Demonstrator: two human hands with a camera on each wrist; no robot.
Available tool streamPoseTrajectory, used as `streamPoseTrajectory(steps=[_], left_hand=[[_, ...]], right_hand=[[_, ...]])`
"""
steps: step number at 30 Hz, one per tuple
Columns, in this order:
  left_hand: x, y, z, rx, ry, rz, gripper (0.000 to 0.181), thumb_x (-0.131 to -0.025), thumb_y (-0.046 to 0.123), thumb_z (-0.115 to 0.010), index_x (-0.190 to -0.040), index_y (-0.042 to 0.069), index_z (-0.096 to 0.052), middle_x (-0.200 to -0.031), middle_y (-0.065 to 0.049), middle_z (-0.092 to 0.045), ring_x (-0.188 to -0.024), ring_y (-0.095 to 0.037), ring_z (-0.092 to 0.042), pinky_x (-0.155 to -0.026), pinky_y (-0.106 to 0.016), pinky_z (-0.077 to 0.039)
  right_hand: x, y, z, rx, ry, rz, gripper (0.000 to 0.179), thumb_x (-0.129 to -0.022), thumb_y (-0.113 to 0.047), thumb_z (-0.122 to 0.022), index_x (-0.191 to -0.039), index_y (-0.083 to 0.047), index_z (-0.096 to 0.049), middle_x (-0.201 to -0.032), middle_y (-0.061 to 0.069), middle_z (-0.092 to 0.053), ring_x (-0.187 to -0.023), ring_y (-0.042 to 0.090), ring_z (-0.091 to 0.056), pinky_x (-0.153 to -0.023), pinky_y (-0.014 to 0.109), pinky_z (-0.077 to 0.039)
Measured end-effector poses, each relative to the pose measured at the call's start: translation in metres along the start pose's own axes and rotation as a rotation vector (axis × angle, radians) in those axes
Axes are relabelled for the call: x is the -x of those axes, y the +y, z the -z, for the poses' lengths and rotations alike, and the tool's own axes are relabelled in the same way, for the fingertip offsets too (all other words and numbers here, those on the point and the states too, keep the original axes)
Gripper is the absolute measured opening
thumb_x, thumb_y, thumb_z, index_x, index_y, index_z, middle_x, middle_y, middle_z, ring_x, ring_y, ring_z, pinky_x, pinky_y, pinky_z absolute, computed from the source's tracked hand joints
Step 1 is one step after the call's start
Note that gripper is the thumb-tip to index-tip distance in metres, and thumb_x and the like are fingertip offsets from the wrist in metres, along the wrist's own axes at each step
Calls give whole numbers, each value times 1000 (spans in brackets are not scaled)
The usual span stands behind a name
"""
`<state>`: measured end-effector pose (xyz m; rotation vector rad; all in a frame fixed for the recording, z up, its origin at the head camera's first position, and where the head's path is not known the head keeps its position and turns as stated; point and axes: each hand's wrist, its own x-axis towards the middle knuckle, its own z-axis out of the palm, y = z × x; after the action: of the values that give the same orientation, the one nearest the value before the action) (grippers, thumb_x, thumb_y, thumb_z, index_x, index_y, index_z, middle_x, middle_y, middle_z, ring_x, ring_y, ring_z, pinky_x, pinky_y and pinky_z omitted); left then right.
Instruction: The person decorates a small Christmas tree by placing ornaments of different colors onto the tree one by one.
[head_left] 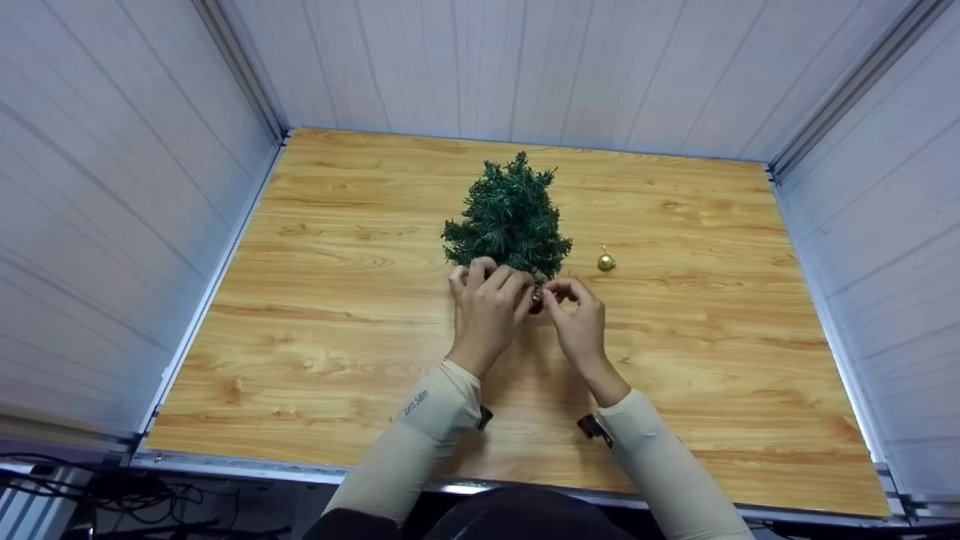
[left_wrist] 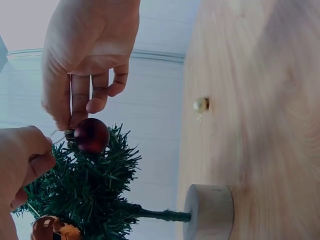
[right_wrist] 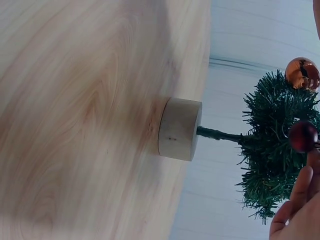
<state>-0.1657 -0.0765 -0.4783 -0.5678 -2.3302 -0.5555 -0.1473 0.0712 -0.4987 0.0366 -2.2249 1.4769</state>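
Observation:
A small green artificial Christmas tree (head_left: 514,214) stands on a round wooden base (left_wrist: 210,212). In front of its branches is a dark red Christmas ball (left_wrist: 92,135), also seen in the right wrist view. My right hand (head_left: 581,322) pinches this ball at its cap with the fingertips, the other fingers loosely bent. My left hand (head_left: 487,311) is just left of it, thumb and forefinger pinching the thin string above the cap beside the branches. A shiny copper ball (right_wrist: 302,73) sits on the tree's left side, hidden behind the left hand in the head view.
A small gold ball (head_left: 606,261) with its loop lies on the wooden table (head_left: 315,300), right of the tree. Pale panel walls (head_left: 480,67) close off the back and both sides. Dark cables (head_left: 127,487) hang past the table's front left corner.

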Motion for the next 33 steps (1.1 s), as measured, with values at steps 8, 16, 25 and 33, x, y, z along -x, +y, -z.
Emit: streamPoseTrajectory(steps=[8, 16, 25, 33], left_hand=[[-6, 2, 0, -125, -57, -16, 13, -88, 36, -71, -95, 25, -73, -94, 8, -66, -103, -19, -51, -95, -47, -30], [-6, 1, -2, -147, -75, -11, 14, -86, 36, -72, -94, 25, -73, -91, 8, -64, -100, -18, -50, -95, -47, -29], [-6, 2, -3, -126, -88, -17, 14, -87, 36, -72, -94, 24, -74, -92, 7, -64, -100, -18, -50, -96, -48, -29], [-5, 3, -3, -154, -91, -33, 12, -86, 34, -74, -94, 24, -74, -91, 7, -64, -99, -18, -50, -96, -47, -28]], right_hand=[[-3, -1, -2, 10, -7, -57, 7, -92, -10, -68, -89, -3, -69, -77, 5, -64, -70, 14, -54, -70, 27, -41], [-3, 2, -5, 64, 16, -31, 4, -90, -6, -68, -87, -4, -68, -73, 3, -61, -63, 11, -51, -61, 21, -39], [-3, 3, -6, 138, 58, 69, 5, -85, -1, -70, -83, -6, -70, -74, 4, -62, -65, 15, -52, -61, 22, -40], [-4, 6, -5, 134, 67, 85, 8, -84, 0, -71, -83, -8, -69, -74, 5, -61, -65, 15, -51, -61, 21, -38]])
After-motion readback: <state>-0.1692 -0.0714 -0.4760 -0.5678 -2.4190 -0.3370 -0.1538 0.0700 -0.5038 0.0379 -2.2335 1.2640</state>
